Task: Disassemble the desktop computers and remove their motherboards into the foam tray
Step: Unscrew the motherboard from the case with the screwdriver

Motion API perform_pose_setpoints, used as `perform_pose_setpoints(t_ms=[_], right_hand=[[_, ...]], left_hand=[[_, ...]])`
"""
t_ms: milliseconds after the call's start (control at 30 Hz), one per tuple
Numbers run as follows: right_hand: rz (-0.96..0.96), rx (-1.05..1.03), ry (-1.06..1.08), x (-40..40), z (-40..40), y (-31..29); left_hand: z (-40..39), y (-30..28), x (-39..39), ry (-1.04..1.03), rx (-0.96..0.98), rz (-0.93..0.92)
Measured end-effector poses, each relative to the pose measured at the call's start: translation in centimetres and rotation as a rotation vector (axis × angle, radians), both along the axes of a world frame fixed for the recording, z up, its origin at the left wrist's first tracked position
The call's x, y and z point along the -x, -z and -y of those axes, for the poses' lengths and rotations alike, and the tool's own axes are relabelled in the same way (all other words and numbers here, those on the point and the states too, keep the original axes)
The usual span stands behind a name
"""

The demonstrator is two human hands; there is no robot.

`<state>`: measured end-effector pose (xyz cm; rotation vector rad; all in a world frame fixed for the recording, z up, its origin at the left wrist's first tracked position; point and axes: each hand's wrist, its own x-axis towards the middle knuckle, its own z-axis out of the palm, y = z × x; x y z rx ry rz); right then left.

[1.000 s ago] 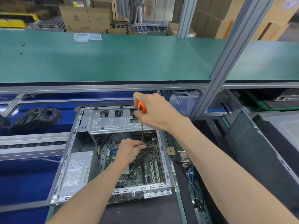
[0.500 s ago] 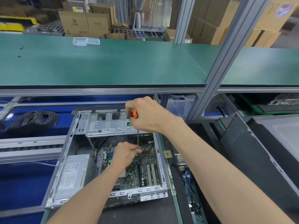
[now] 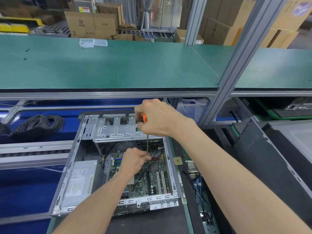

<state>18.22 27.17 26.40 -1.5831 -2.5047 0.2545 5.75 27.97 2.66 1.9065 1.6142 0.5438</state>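
An open desktop computer case [image 3: 70, 159] lies flat in front of me. Its green motherboard [image 3: 152, 178] sits inside, with a grey power supply [image 3: 79, 183] to the left. My right hand [image 3: 158, 119] grips the orange handle of a screwdriver [image 3: 147, 142], whose shaft points straight down to the board. My left hand [image 3: 135, 159] rests inside the case, with its fingers pinching the shaft's lower end near the tip. The screw itself is hidden by my fingers.
A metal drive cage [image 3: 116, 129] spans the far end of the case. A coil of black cable [image 3: 38, 125] lies at the left on blue surfaces. A dark case panel [image 3: 263, 159] and loose parts [image 3: 192, 168] lie to the right. A green shelf [image 3: 108, 68] runs overhead.
Both hands stay on the screwdriver at the same spot on the board. The view has shifted slightly, and less of the orange handle shows.
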Motion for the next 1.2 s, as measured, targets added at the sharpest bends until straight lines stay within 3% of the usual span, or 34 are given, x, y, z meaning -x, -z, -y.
perform_pose_setpoints(t_ms=[67,133,300,433,500,567,633,800,900,1000,1100,1200], right_hand=[[0.154,-0.139,0.137,0.3,-0.1,0.2],[0.202,-0.151,0.151,0.4,-0.3,0.2],[0.146,-0.011,-0.041,0.4,-0.4,-0.3],[-0.025,0.113,-0.125,0.3,0.4,-0.7],[0.037,-0.012,-0.044,0.6,0.5,-0.2],[0.224,-0.168,0.098,0.9,0.4,0.4],[0.245,-0.2,0.14,0.8,0.1,0.4],[0.108,0.057,-0.05,0.1,-0.3,-0.6],[0.007,0.163,-0.109,-0.3,0.2,-1.1],[0.047,0.037,-0.012,0.0,0.3,-0.5],[0.23,-0.139,0.123,0.9,0.2,-0.1],[0.204,-0.115,0.096,1.2,0.0,-0.1]], left_hand=[[0.0,0.0,-0.2,-0.008,-0.01,0.006],[0.0,0.1,-0.2,-0.015,0.004,0.028],[-0.1,0.0,0.2,-0.018,0.028,0.043],[0.0,-0.1,0.6,-0.013,0.047,0.054],[0.0,-0.2,0.5,-0.022,0.039,0.042],[0.0,-0.3,0.1,-0.025,0.027,0.025],[0.0,-0.2,-0.1,-0.026,0.013,0.013],[0.2,0.0,0.1,0.002,-0.018,0.014],[0.5,-0.3,0.2,0.05,-0.007,0.173],[0.6,-0.7,-0.1,0.032,-0.074,0.24],[0.4,-0.7,-0.1,-0.004,-0.071,0.252],[0.3,-0.6,0.2,-0.021,-0.034,0.264]])
